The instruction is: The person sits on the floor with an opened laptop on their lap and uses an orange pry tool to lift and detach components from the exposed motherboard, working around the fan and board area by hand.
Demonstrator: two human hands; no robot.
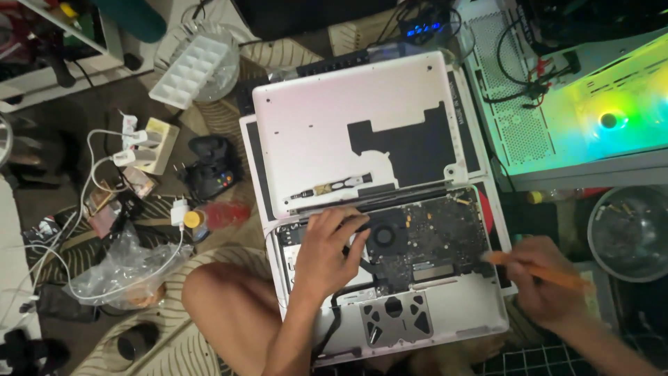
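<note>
An opened white laptop [452,306] lies bottom-up in front of me, its circuit board [431,237], round fan [383,235] and trackpad underside [395,318] exposed. The removed white bottom cover [334,118] rests above it, with a small long part [330,188] on it. My left hand [325,252] presses flat on the left of the laptop's inside, fingers spread beside the fan. My right hand [543,282] grips an orange stick-like tool [536,271] whose tip points at the board's right edge.
My bare knee [223,306] is at the laptop's left. Left of it lie a red bottle [216,216], a black game controller [209,170], white chargers and cables [125,150], a plastic bag [125,268] and an ice tray [189,68]. A lit computer case [598,104] and a metal bowl [630,233] stand right.
</note>
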